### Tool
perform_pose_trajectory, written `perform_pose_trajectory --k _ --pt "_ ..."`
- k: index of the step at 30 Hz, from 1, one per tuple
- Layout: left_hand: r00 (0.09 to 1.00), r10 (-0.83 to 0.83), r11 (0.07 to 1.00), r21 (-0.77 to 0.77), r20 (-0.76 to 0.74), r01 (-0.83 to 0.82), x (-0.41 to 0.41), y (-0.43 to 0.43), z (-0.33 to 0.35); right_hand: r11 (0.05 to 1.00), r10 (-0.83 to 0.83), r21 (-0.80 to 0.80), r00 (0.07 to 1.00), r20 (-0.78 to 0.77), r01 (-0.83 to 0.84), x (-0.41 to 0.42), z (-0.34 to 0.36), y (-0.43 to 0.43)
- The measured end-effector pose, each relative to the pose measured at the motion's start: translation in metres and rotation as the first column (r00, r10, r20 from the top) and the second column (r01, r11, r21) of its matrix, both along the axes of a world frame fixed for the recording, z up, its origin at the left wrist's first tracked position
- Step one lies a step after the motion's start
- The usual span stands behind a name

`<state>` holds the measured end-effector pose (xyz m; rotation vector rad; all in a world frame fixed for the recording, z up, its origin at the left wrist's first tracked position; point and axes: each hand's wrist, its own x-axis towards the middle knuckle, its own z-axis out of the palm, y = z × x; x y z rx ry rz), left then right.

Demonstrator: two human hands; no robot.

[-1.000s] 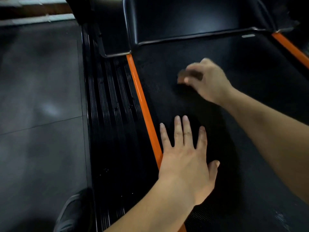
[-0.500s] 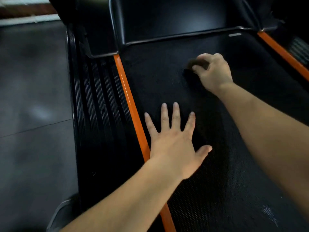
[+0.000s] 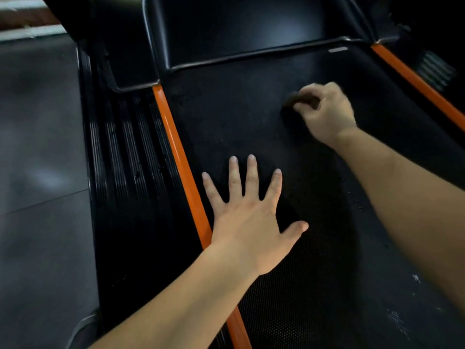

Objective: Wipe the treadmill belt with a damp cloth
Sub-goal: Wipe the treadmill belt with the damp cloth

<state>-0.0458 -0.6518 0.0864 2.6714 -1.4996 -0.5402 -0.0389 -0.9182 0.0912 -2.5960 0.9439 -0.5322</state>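
Observation:
The black textured treadmill belt [image 3: 226, 117] fills the middle of the head view. My right hand [image 3: 327, 114] presses a small dark cloth [image 3: 293, 99] onto the belt at its far right; only a dark edge of the cloth shows past my curled fingers. My left hand [image 3: 251, 217] lies flat on the belt with its fingers spread, close to the left orange strip [image 3: 173, 137]. It holds nothing.
A black ribbed side rail [image 3: 125, 159] runs left of the orange strip. The glossy motor cover [image 3: 239, 31] closes the belt's far end. A second orange strip [image 3: 415, 84] borders the right side. Grey floor [image 3: 37, 147] lies on the left. White specks [image 3: 400, 321] dot the near-right belt.
My right hand has slid the cloth across the belt from centre-left toward the right. My left hand stays planted flat on the belt, its fingers spread a little wider.

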Motion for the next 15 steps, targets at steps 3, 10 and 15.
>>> perform_pose_trajectory --k 3,10,15 --pt "1.0 0.002 1.0 0.004 0.018 -0.002 -0.001 0.0 0.0 0.962 0.274 0.018 0.96 -0.055 -0.273 -0.033 0.003 0.019" --pt "1.0 0.003 1.0 0.017 0.03 -0.003 -0.002 -0.001 0.002 0.998 -0.05 0.024 0.999 0.02 0.05 -0.019 -0.003 -0.028" --pt "0.998 -0.063 0.998 -0.025 0.007 0.064 -0.006 -0.016 0.008 0.988 0.156 0.02 0.988 -0.005 -0.156 -0.049 0.0 -0.003"
